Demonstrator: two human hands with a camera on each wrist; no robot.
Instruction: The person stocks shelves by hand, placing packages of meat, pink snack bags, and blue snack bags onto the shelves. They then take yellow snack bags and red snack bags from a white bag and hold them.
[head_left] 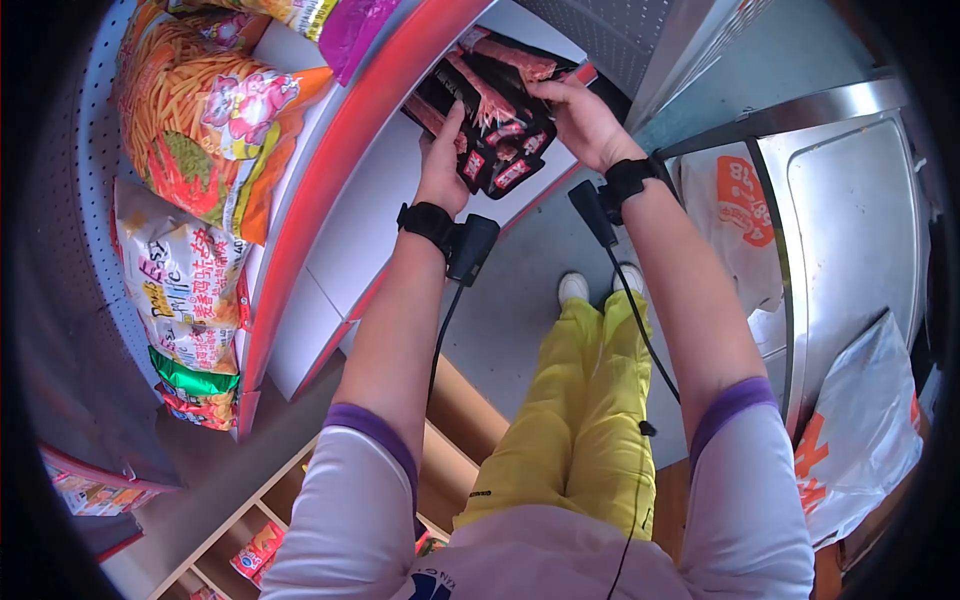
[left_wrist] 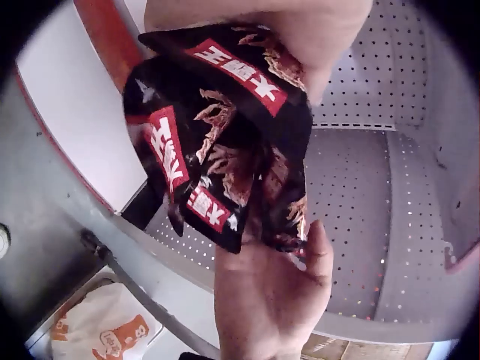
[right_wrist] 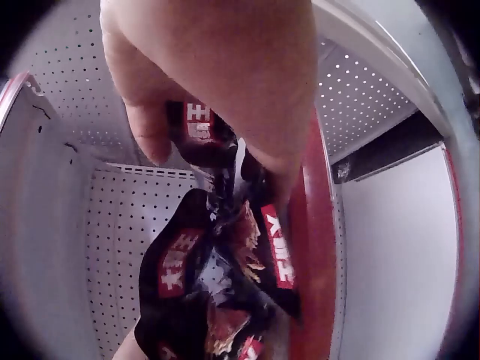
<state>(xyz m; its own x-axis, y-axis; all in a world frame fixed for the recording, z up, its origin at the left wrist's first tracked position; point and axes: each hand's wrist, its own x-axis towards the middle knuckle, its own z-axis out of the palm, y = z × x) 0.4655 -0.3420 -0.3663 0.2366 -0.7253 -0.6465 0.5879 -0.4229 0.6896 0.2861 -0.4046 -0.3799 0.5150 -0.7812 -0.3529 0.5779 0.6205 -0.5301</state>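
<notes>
Several black snack packets with red labels and pictures of reddish-brown strips lie bunched between my two hands, above a white shelf. My left hand grips the bunch from its left side, thumb up along the packets. On the other side my right hand holds the bunch near its upper right, fingers at the edge. In the left wrist view the packets fan downward from the left hand, with the right palm under their lower ends. The right wrist view shows the right fingers curled around a packet end.
A red-edged shelf on the left carries large orange snack bags and white bags. At right stand a metal-framed cabinet and white plastic bags. Wooden compartments are below, beside my legs.
</notes>
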